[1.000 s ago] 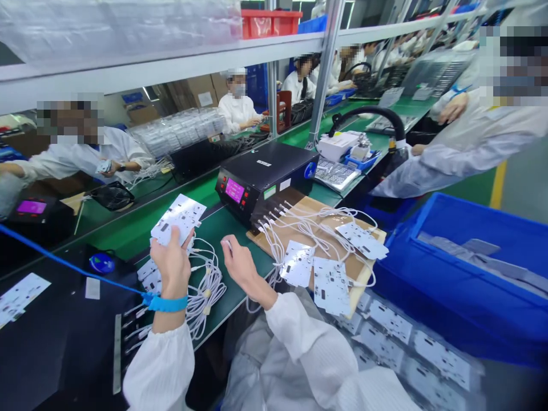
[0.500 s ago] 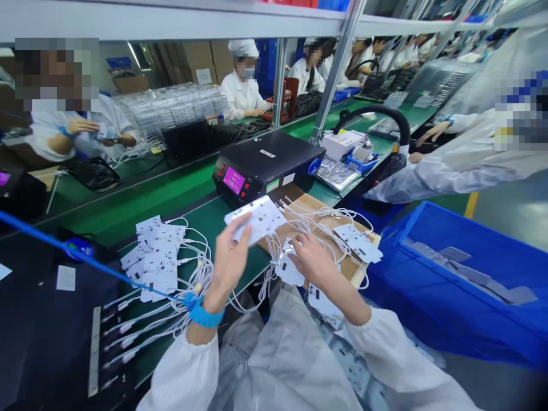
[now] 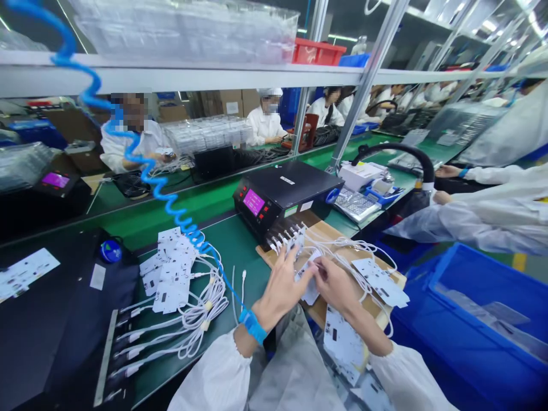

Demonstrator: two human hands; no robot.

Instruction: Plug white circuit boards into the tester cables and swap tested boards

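The lower handled white board [image 3: 310, 293] points lengthwise toward the black box [image 3: 295, 181].

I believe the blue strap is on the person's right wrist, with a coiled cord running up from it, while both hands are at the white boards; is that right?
Not quite: the blue strap is on the left wrist, not the right, as the head view shows. The coiled cord does run up from it, and the left hand and right hand are at the white boards.
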